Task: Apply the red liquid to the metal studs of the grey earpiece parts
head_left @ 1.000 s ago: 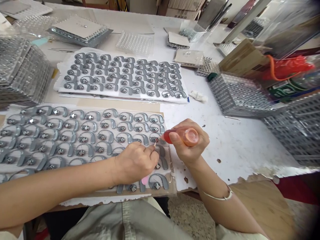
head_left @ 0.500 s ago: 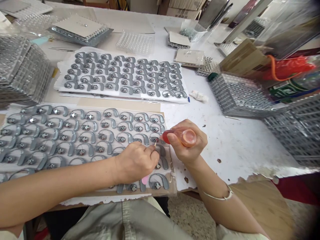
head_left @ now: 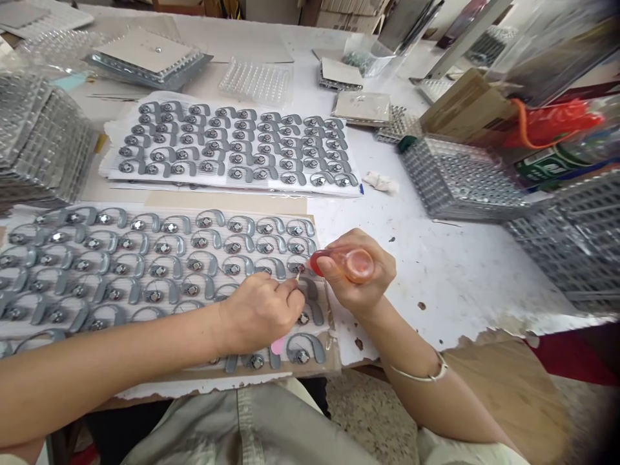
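Note:
My left hand [head_left: 264,310] is closed around a thin pointed stick [head_left: 297,275], its tip at a grey hook-shaped piece with a shiny faceted stone [head_left: 296,267] near the sheet's right edge. A pink bit [head_left: 278,345] shows below that hand; whether it belongs to the stick I cannot tell. Wrapped in my right hand [head_left: 365,284] is a translucent orange-red squeeze bottle [head_left: 357,265], tilted with its base towards me and its front end close to the same piece. Rows of similar grey pieces lie on the white ribbed sheet [head_left: 145,248], partly hidden by my left forearm.
A second sheet of grey pieces [head_left: 232,145] lies behind. Stacks of clear blister trays stand at left [head_left: 39,142] and right [head_left: 460,181]. A crumpled white tissue [head_left: 380,182] and card-topped packs [head_left: 362,107] are on the white table [head_left: 465,278].
The whole view has shifted slightly, so things sit a little further left. Both hands keep their holds, and the stick's tip stays at the same piece.

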